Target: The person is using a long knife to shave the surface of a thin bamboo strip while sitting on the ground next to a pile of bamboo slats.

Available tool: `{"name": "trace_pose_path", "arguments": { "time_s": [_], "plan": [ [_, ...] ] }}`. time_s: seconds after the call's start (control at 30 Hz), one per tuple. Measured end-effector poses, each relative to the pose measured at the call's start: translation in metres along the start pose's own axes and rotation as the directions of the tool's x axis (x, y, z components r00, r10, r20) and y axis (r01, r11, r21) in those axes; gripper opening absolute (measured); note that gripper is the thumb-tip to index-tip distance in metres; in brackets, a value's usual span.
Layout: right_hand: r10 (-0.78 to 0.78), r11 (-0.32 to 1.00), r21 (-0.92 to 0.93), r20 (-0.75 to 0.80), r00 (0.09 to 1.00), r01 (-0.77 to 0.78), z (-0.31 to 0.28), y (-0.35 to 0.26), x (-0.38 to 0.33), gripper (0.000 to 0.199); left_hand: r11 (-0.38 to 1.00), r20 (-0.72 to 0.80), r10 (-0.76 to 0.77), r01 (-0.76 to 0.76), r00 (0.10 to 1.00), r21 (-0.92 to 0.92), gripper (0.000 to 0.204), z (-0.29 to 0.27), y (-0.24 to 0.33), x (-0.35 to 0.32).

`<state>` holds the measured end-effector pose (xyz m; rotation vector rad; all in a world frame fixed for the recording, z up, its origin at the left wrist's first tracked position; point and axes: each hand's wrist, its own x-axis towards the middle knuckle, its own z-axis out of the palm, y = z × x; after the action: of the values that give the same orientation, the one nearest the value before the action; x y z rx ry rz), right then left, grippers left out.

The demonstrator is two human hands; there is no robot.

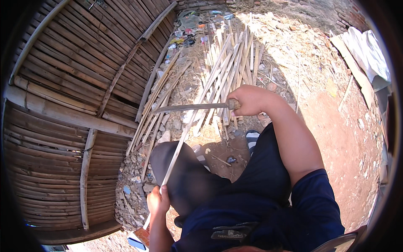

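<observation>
My right hand (248,101) is closed round the wooden handle of a long knife (191,107), out in front of my knees. Its dark blade points left and crosses over a long pale bamboo strip (176,153). My left hand (158,200) grips that strip near its lower end, beside my left thigh. From there the strip slants up and away, past my knee and beneath the blade. I cannot tell whether blade and strip touch. Beyond the knife lies a pile of split bamboo strips (235,63) on the ground.
A slatted bamboo wall (84,54) rises on the left, with more strips (161,98) beside its foot. Rubble and litter (130,189) cover the ground there. Bare dirt (336,147) stretches to the right, where a board (352,69) and white sheeting (367,52) stand. Brickwork (201,8) is at the back.
</observation>
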<state>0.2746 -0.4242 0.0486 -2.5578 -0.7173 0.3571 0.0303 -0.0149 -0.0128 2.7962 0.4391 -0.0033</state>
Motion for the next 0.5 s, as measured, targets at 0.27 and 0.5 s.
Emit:
{"name": "trace_pose_path", "arguments": {
  "time_s": [0.27,0.5],
  "plan": [
    [0.197,0.972,0.134,-0.009,0.980,-0.194,-0.026,0.016,0.001,0.055,0.999,0.005,-0.032,0.032,0.999,0.012,0.059,0.000,-0.005,-0.001],
    [0.179,0.982,0.078,-0.126,0.976,-0.170,-0.015,0.026,0.003,0.056,1.000,0.024,0.003,-0.003,1.000,0.010,0.061,-0.004,-0.002,0.000]
  ]
}}
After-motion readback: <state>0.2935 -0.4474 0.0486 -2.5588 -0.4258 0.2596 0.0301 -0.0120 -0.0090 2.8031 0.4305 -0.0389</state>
